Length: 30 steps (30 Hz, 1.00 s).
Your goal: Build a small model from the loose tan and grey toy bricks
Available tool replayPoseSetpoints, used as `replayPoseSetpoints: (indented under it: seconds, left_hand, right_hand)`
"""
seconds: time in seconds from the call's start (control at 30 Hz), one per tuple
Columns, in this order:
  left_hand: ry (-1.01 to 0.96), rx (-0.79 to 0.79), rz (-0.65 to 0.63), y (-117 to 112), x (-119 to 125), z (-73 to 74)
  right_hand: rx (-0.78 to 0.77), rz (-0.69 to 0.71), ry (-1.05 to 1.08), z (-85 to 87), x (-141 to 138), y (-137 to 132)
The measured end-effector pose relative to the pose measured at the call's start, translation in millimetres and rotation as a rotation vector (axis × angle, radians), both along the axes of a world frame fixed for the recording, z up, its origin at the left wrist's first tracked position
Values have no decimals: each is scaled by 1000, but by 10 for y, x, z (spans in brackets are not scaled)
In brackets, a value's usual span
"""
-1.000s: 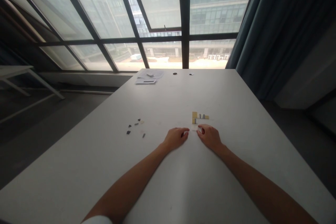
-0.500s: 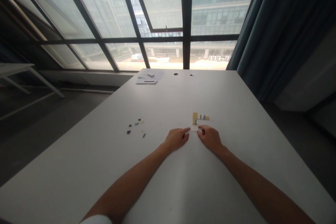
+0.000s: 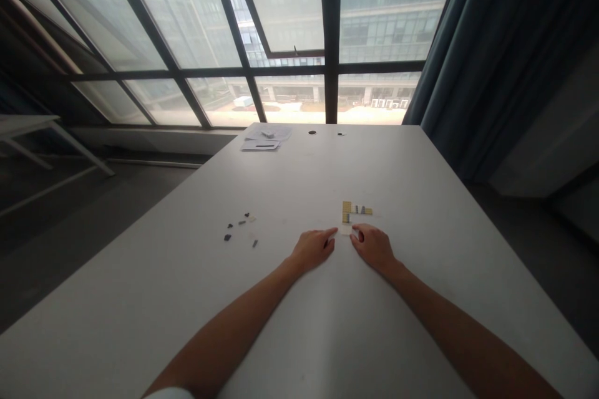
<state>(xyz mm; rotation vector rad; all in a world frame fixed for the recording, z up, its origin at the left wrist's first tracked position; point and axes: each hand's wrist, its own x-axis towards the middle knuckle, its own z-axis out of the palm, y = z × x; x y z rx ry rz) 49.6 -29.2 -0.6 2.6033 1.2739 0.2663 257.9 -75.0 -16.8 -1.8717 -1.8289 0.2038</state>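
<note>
Both my hands rest on the white table (image 3: 421, 174), close together. My left hand (image 3: 313, 247) has its fingers curled, with the forefinger tip reaching a small pale flat piece (image 3: 345, 230). My right hand (image 3: 374, 247) is curled too, thumb and fingertips pinched at the other side of that piece. Just beyond the piece lies a small L-shaped assembly of yellow and grey bricks (image 3: 354, 211); the pale piece sits at its near end. I cannot tell whether they are joined.
Several tiny dark loose pieces (image 3: 240, 228) lie scattered to the left of my hands. Papers with a small object on them (image 3: 266, 138) sit at the far edge, beside two round dark spots (image 3: 312, 132). A dark curtain (image 3: 491, 62) hangs on the right, windows behind.
Both hands stay almost still at the pale piece. My left forefinger has stretched slightly toward it. The view has shifted a little.
</note>
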Motion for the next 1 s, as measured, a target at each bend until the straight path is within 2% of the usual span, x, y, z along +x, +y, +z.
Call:
replayPoseSetpoints:
  seconds: [1.0]
  left_hand:
    - [42, -7, 1, -19, 6, 46]
  right_hand:
    - [0, -5, -20, 33, -22, -8]
